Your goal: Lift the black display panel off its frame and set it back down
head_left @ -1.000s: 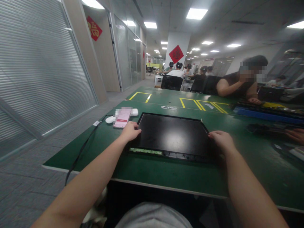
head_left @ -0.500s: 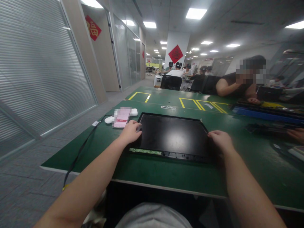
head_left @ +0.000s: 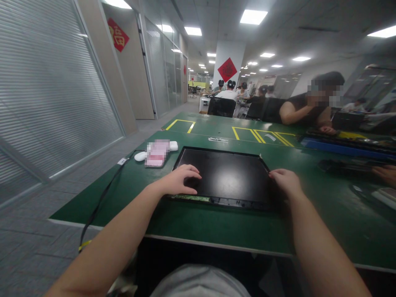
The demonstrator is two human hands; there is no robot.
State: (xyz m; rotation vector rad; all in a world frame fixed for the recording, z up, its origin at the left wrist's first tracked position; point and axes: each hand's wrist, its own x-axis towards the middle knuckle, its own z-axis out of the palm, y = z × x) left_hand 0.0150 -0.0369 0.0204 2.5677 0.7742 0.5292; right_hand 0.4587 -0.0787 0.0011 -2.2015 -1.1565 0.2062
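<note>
- A long office hall with ceiling lights and glass partitions holds a green table (head_left: 216, 225) marked with yellow lines.
- The left hand (head_left: 179, 181) lies palm down on the near left part of the black panel (head_left: 229, 175), fingers spread a little and curved, their tips touching its dark face.
- The right hand (head_left: 286, 181) rests at the panel's right edge, fingers curled loosely over the rim; whether they grip it I cannot tell.
- The panel lies flat on the table, straight in front of the person, with a strip of green circuit board (head_left: 188, 198) showing along its near edge.
- Just left of the panel's far corner lies a pink phone (head_left: 157, 153), with a white mouse (head_left: 140, 156) beside it and a black cable (head_left: 102, 198) running off the table edge.
- Well right of the panel, another person (head_left: 309, 109) leans over the table by a blue tray (head_left: 343, 148).
</note>
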